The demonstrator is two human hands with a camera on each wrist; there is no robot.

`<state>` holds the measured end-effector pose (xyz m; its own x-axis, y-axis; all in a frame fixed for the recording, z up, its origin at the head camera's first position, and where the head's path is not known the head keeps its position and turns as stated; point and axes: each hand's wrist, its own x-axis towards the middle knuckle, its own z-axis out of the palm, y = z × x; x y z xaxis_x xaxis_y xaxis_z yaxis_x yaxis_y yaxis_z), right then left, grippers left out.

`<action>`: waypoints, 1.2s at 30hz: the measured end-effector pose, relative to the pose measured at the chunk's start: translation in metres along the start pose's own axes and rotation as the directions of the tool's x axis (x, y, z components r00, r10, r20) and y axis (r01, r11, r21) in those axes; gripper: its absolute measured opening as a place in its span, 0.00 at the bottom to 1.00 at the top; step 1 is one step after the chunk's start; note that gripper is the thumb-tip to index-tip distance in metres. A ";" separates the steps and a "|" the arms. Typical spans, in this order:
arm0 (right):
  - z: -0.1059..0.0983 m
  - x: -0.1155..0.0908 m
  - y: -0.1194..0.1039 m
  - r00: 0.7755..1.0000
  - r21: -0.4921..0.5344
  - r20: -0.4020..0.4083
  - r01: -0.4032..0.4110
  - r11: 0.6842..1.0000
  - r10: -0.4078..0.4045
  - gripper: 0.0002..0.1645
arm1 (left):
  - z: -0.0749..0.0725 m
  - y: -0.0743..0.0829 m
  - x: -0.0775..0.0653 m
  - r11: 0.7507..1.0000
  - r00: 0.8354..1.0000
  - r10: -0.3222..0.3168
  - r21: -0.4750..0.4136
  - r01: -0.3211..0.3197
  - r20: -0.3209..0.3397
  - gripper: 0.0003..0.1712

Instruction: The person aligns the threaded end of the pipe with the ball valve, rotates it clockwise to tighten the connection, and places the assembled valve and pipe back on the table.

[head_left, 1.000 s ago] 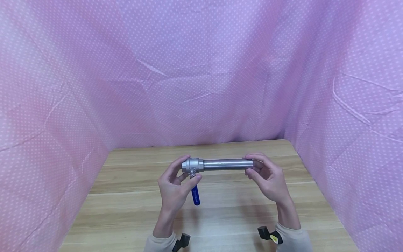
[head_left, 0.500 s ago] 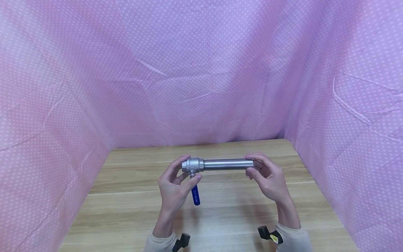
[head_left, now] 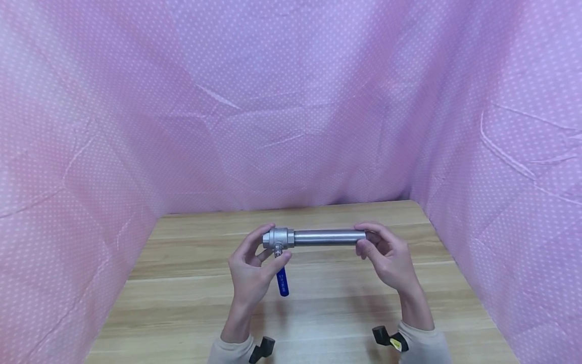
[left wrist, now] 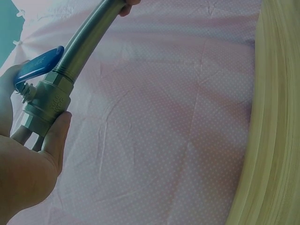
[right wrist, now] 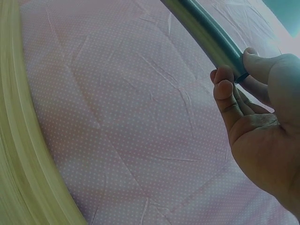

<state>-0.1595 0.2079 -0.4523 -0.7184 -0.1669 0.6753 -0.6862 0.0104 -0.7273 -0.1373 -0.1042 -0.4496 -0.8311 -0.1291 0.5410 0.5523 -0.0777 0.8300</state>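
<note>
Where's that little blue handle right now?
In the head view, the blue handle is just left of centre, in the lower half, extending below the metal valve and right next to the left hand.

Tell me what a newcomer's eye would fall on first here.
Probably the blue lever handle first, pointing toward the bottom of the head view from the metal ball valve that the left hand holds. Next comes the shiny metal pipe, running from the valve to the right hand. Around the wooden table, pink polka-dot cloth rises at the back and both sides.
</note>
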 end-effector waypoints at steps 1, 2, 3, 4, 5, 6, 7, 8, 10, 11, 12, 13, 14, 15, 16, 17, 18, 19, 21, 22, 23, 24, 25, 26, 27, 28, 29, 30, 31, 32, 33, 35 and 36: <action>0.000 0.000 0.000 1.000 -0.010 -0.003 -0.004 1.000 0.004 0.22 | 0.000 0.000 0.000 1.000 1.000 -0.001 -0.003 0.001 0.002 0.40; 0.000 0.000 0.000 1.000 -0.018 -0.007 -0.007 1.000 0.007 0.22 | 0.000 0.001 0.000 1.000 1.000 -0.001 -0.006 0.001 0.004 0.39; 0.000 0.000 -0.001 1.000 -0.024 -0.010 -0.011 1.000 0.011 0.21 | 0.000 0.001 0.000 1.000 1.000 -0.001 -0.008 0.001 0.005 0.39; 0.000 -0.001 -0.001 1.000 -0.028 -0.012 -0.014 1.000 0.014 0.21 | 0.000 0.001 0.000 1.000 1.000 0.000 -0.009 0.000 0.006 0.39; 0.000 0.000 -0.001 1.000 -0.030 -0.014 -0.018 0.999 0.018 0.21 | 0.000 0.002 0.000 1.000 1.000 -0.002 -0.010 0.002 0.008 0.39; 0.000 0.000 -0.001 1.000 -0.024 -0.013 -0.019 1.000 0.018 0.21 | 0.000 0.002 0.000 1.000 1.000 -0.001 -0.009 0.001 0.009 0.39; 0.000 0.000 0.000 1.000 -0.014 -0.011 -0.019 1.000 0.018 0.20 | 0.000 0.002 -0.001 1.000 1.000 -0.002 -0.008 0.002 0.009 0.39; 0.000 0.000 0.000 1.000 -0.004 -0.009 -0.019 1.000 0.019 0.20 | 0.000 0.002 -0.001 1.000 1.000 -0.003 -0.006 0.003 0.008 0.39; 0.000 0.000 0.000 1.000 0.022 -0.003 -0.022 1.000 0.022 0.21 | 0.000 0.002 -0.001 1.000 1.000 -0.004 -0.002 0.004 0.007 0.39; 0.000 0.001 0.000 1.000 0.036 0.002 -0.024 0.999 0.024 0.21 | 0.000 0.002 -0.001 1.000 1.000 -0.004 0.000 0.004 0.007 0.39; 0.000 0.001 0.000 1.000 0.053 0.007 -0.024 0.998 0.024 0.22 | 0.000 0.002 -0.001 1.000 1.000 -0.003 0.002 0.003 0.006 0.39; -0.001 0.001 0.000 1.000 0.075 0.014 -0.023 0.997 0.022 0.23 | 0.000 0.002 -0.001 1.000 1.000 -0.003 0.003 0.003 0.005 0.39; -0.001 0.001 0.000 1.000 0.092 0.020 -0.021 0.996 0.019 0.24 | 0.000 0.002 -0.001 1.000 1.000 -0.002 0.005 0.002 0.005 0.39; -0.001 0.001 -0.001 0.999 0.105 0.026 -0.021 0.994 0.018 0.25 | 0.000 0.002 -0.001 1.000 1.000 -0.001 0.006 0.001 0.003 0.39; -0.001 0.001 -0.001 0.999 0.120 0.032 -0.020 0.993 0.016 0.26 | 0.000 0.001 -0.001 1.000 1.000 -0.002 0.008 0.002 0.002 0.39; -0.001 0.001 -0.001 0.999 0.129 0.036 -0.020 0.991 0.015 0.26 | 0.001 0.001 -0.001 1.000 1.000 -0.002 0.008 0.002 0.001 0.39; -0.001 0.001 -0.002 0.999 0.134 0.039 -0.021 0.991 0.015 0.27 | 0.001 0.001 -0.001 1.000 1.000 -0.002 0.009 0.002 -0.001 0.39; -0.001 0.001 -0.002 0.999 0.134 0.040 -0.023 0.991 0.017 0.27 | 0.001 0.001 -0.001 1.000 1.000 -0.001 0.010 0.001 -0.002 0.39; -0.001 0.001 -0.003 0.999 0.125 0.039 -0.029 0.992 0.024 0.27 | 0.001 0.000 -0.001 1.000 1.000 0.000 0.013 0.000 -0.006 0.39; 0.000 0.001 -0.003 0.999 0.121 0.038 -0.029 0.992 0.024 0.27 | 0.001 0.000 -0.001 1.000 1.000 -0.001 0.013 0.001 -0.006 0.39; 0.000 0.001 -0.003 0.999 0.118 0.036 -0.027 0.993 0.023 0.27 | 0.001 0.000 -0.001 1.000 1.000 0.003 0.014 -0.003 -0.006 0.39; 0.000 0.001 -0.003 0.999 0.114 0.034 -0.025 0.993 0.021 0.27 | 0.000 -0.001 -0.001 1.000 1.000 0.004 0.015 -0.004 -0.006 0.39; 0.000 0.002 -0.002 0.999 0.115 0.034 -0.021 0.993 0.018 0.27 | 0.000 -0.001 -0.001 1.000 1.000 0.005 0.015 -0.005 -0.006 0.39; 0.001 0.002 -0.002 0.999 0.117 0.034 -0.016 0.993 0.012 0.27 | 0.000 -0.001 -0.001 1.000 1.000 0.004 0.016 -0.004 -0.006 0.39; 0.001 0.002 -0.002 0.999 0.119 0.033 -0.011 0.993 0.007 0.27 | 0.000 -0.001 -0.001 1.000 1.000 0.005 0.016 -0.005 -0.006 0.39; 0.001 0.002 -0.001 0.999 0.121 0.034 -0.005 0.993 0.001 0.27 | 0.000 -0.001 -0.001 1.000 1.000 0.004 0.015 -0.004 -0.005 0.39; 0.000 0.001 -0.001 0.999 0.124 0.034 0.000 0.992 -0.004 0.27 | 0.000 -0.001 -0.001 1.000 1.000 0.007 0.018 -0.007 -0.005 0.39; 0.000 0.001 0.000 0.999 0.124 0.034 0.003 0.992 -0.007 0.27 | 0.000 -0.001 0.000 1.000 1.000 0.005 0.017 -0.005 -0.004 0.39; 0.000 0.001 0.000 0.999 0.123 0.033 0.007 0.992 -0.011 0.27 | 0.000 -0.001 -0.001 1.000 1.000 0.006 0.018 -0.006 -0.003 0.39; 0.000 0.001 0.001 0.999 0.118 0.032 0.009 0.993 -0.012 0.27 | 0.000 -0.001 -0.001 1.000 1.000 0.005 0.019 -0.005 -0.003 0.39; 0.000 0.001 0.001 1.000 0.109 0.029 0.007 0.994 -0.010 0.27 | 0.000 -0.001 -0.001 1.000 1.000 0.005 0.018 -0.005 -0.003 0.39; -0.001 0.001 0.001 1.000 0.090 0.025 0.004 0.996 -0.006 0.26 | 0.001 0.000 -0.001 1.000 1.000 0.003 0.018 -0.003 -0.002 0.39; -0.001 0.001 0.001 1.000 0.078 0.022 0.000 0.997 -0.001 0.26 | 0.000 0.000 -0.001 1.000 1.000 0.000 0.016 0.000 -0.001 0.39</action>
<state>-0.1608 0.2082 -0.4519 -0.7148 -0.1885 0.6735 -0.6750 -0.0661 -0.7349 -0.1367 -0.1036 -0.4501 -0.8307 -0.1306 0.5411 0.5516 -0.0621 0.8318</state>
